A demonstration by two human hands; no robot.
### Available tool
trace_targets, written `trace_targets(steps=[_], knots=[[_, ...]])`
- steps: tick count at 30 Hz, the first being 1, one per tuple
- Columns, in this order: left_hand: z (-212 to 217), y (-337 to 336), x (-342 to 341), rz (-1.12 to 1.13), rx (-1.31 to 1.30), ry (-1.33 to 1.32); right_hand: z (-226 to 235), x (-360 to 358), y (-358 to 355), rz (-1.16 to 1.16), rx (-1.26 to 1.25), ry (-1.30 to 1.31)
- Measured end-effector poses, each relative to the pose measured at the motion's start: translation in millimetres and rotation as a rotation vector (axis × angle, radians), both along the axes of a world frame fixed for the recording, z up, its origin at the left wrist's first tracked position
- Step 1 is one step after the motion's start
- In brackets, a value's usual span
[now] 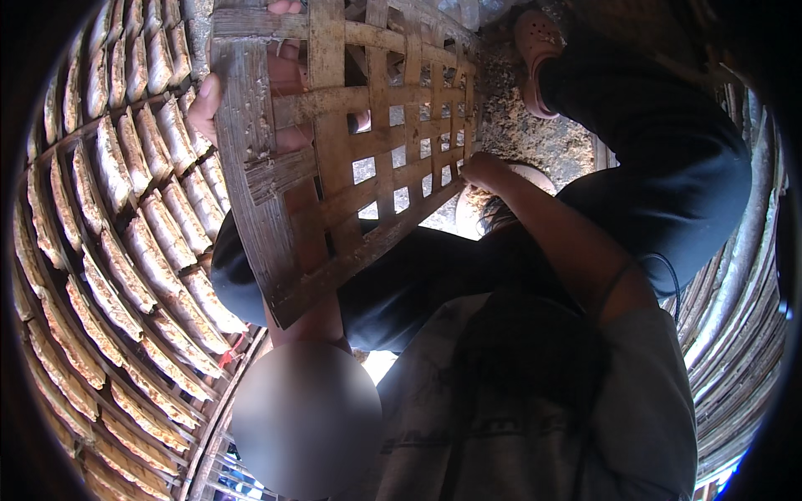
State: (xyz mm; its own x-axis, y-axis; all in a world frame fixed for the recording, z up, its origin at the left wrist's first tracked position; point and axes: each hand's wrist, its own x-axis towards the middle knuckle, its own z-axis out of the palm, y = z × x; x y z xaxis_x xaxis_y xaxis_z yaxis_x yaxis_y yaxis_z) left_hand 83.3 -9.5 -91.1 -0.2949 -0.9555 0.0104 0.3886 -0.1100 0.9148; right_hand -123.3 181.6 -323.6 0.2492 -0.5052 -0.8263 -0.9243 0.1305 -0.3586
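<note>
**Crumbly brown ground (572, 146) backs a tan, woven-strip lattice panel (327, 125) held in two bare hands**

Fingers of the left hand (288, 77) lie behind the lattice panel, showing through its openings, while the thumb (205, 108) presses along its outer left edge; together they grip that side. Fingers of the right hand (489, 171) are curled closed on the panel's lower right corner, their tips hidden from view.

Wide flat strips cross at right angles in the panel, which stands tilted above the person's lap, its left side framed by a thick, weathered grey-brown slat (242, 92). Just beyond its lower right corner, behind the right hand, sits a pale, round container (469, 215), partly covered. Dark, smooth trousers (660, 159) spread below and to the right of the panel, and a pinkish-brown perforated clog (539, 42) rests past its upper right side.

Farther out, left of the panel, rise slanting rows of curved, pale pieces with rough orange-brown edges (113, 163). Well apart on the panel's right run long, grey-brown slats (739, 351), bent by the lens.
</note>
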Motion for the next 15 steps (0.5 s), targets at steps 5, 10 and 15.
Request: trace_targets(steps=[5, 10, 15], knots=[[0.6, 3.0, 0.0, 0.015, -0.002, 0.002, 35.6, 21.7, 8.1, -0.206, -0.12, 0.015], [-1.6, 4.0, -3.9, 0.028, -0.004, 0.008, 39.1, 22.6, 20.0, -0.392, -0.234, 0.095], [0.2, 4.2, -4.9, 0.045, -0.008, 0.011, 28.1, 24.1, 18.5, -0.138, -0.399, 0.024]])
